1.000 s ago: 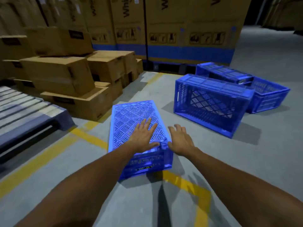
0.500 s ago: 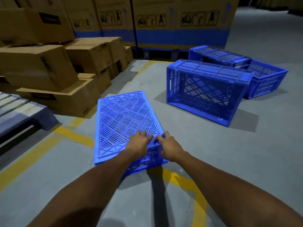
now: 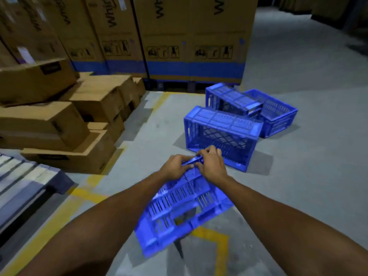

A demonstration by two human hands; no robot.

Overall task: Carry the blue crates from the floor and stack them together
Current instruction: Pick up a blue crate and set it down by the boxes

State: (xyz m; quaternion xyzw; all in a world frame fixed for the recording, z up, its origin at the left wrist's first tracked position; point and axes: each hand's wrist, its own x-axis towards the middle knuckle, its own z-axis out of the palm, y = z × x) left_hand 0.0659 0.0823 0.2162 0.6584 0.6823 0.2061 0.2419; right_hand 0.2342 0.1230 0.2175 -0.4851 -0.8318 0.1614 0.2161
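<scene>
A blue slatted crate (image 3: pixel 180 212) hangs tilted in front of me, its short end wall facing the camera and its lower edge near the floor. My left hand (image 3: pixel 174 166) and my right hand (image 3: pixel 212 163) grip its upper edge side by side. Just beyond my hands a second blue crate (image 3: pixel 221 134) lies on its side on the floor, open face toward me. Behind it a third crate (image 3: pixel 232 101) lies on its side, leaning against an upright crate (image 3: pixel 278 114).
Stacked cardboard boxes (image 3: pixel 59 120) fill the left side. Tall printed cartons (image 3: pixel 179 40) form a wall at the back. A grey pallet (image 3: pixel 22 180) sits at the left edge. Yellow lines (image 3: pixel 221 250) mark the grey concrete floor, which stretches open to the right.
The crate lay upside down flat on the floor with my hands coming onto its near edge; now both hands have lifted that edge and the crate hangs tilted, end wall toward me.
</scene>
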